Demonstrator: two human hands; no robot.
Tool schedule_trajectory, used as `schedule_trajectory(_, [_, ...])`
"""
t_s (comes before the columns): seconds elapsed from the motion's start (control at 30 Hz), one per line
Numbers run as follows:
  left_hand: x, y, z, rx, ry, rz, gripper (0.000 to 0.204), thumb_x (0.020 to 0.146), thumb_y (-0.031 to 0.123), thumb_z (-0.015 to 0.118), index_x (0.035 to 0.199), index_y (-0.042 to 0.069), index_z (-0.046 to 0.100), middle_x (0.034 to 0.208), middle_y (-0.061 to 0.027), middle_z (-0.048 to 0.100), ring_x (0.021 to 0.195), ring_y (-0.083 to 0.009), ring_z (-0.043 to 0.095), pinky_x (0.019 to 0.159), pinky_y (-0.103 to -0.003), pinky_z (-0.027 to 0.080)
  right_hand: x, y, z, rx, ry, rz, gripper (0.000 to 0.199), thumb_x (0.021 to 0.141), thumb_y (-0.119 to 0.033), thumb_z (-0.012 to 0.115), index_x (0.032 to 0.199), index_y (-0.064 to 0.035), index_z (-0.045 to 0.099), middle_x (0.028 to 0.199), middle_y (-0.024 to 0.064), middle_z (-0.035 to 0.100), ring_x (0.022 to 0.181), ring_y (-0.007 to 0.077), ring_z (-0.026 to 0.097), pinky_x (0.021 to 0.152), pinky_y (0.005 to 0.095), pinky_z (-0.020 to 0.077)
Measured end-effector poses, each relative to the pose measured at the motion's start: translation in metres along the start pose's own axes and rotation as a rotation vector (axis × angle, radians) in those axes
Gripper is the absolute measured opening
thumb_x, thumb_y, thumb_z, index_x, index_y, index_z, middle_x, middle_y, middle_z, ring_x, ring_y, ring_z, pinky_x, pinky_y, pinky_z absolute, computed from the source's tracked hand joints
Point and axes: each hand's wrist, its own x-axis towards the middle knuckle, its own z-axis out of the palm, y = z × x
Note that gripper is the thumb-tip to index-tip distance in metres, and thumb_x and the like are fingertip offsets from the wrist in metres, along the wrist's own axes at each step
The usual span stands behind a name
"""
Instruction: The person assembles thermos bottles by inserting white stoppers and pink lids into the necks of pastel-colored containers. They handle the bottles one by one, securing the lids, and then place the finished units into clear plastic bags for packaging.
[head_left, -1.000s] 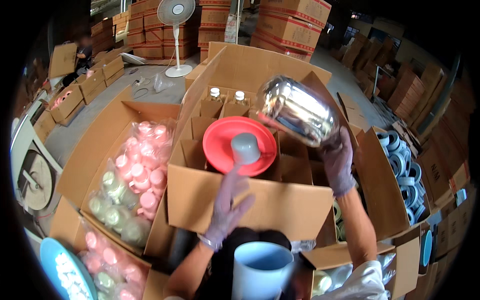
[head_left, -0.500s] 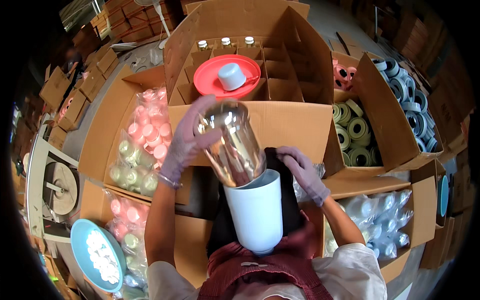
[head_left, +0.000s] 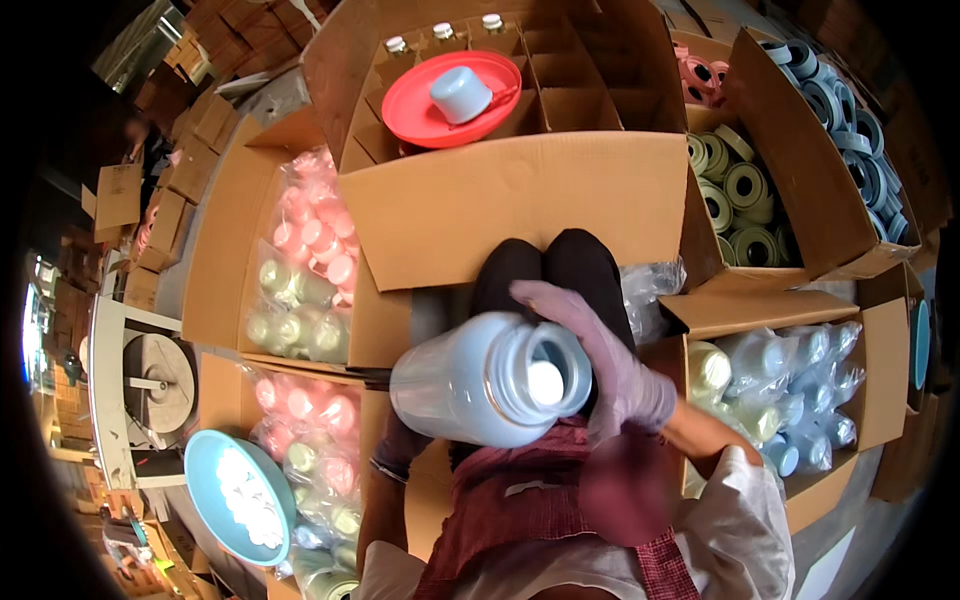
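Bottle [head_left: 490, 380] now tipped sideways, smooth pale-blue cylinder

A: The left hand in the pale glove [head_left: 402, 448] sits mostly behind the pale blue plastic bottle [head_left: 490, 380], at its seven o'clock; I cannot tell how its fingers lie.

B: The white round piece inside the bottle's mouth [head_left: 546, 382] is too small to identify. At five o'clock, a blurred dark-red patch [head_left: 620, 490] covers the right forearm.
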Motion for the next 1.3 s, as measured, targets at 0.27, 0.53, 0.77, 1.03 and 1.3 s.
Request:
schedule_trajectory(0.27, [0.103,0.062,0.024,0.224,0.052,0.358,0.071,0.08,0.029,0.077,0.138,0.002,0.046,0.136,-0.0149,0.053,0.125,-0.0275,0.052,0.104,-0.041,0.044,0.079,-0.041,-0.03,-0.193,-0.296,-0.171,0.089,0.066,-0.04,0.085,0.137,-0.0005,0.048,0.132,0.019,0.054,0.124,0.0363,0.051,0.105,0.0443,0.0399])
schedule_trajectory(0.53, [0.179,0.075,0.048,-0.68,0.195,0.175,0.069,0.079,0.027,0.077,0.136,0.002,0.048,0.133,-0.014,0.056,0.122,-0.0264,0.053,0.102,-0.04,0.045,0.09,-0.068,-0.072,-0.552,0.185,0.007,0.09,0.064,-0.029,0.085,0.141,-0.0031,0.046,0.107,0.0143,0.051,0.1,0.0292,0.054,0.09,0.0369,0.044])
schedule_trajectory(0.77, [0.209,0.053,0.065,-0.933,0.171,0.087,0.067,0.078,0.025,0.078,0.135,0.003,0.05,0.129,-0.0133,0.058,0.119,-0.0254,0.055,0.1,-0.039,0.046,0.116,-0.033,-0.065,-0.598,0.356,-0.005,0.068,0.061,-0.031,0.084,0.117,-0.002,0.061,0.11,0.015,0.059,0.102,0.03,0.06,0.089,0.0375,0.0477])
schedule_trajectory(1.03, [0.202,0.045,0.068,-0.92,0.142,-0.02,0.066,0.077,0.023,0.078,0.133,0.003,0.052,0.126,-0.0124,0.06,0.116,-0.0243,0.057,0.098,-0.037,0.046,0.127,-0.012,-0.075,-0.366,0.142,0.031,0.062,0.057,-0.026,0.083,0.112,-0.0042,0.063,0.106,0.013,0.064,0.099,0.029,0.063,0.089,0.0361,0.0489])
schedule_trajectory(1.3, [0.216,0.078,0.022,-0.699,0.094,0.03,0.064,0.075,0.02,0.079,0.132,0.003,0.053,0.122,-0.0116,0.062,0.113,-0.0231,0.059,0.096,-0.036,0.047,0.056,0.004,-0.087,-0.265,0.215,-0.138,0.082,0.058,-0.033,0.086,0.128,-0.003,0.055,0.123,0.0183,0.057,0.116,0.0352,0.055,0.099,0.0431,0.0428])
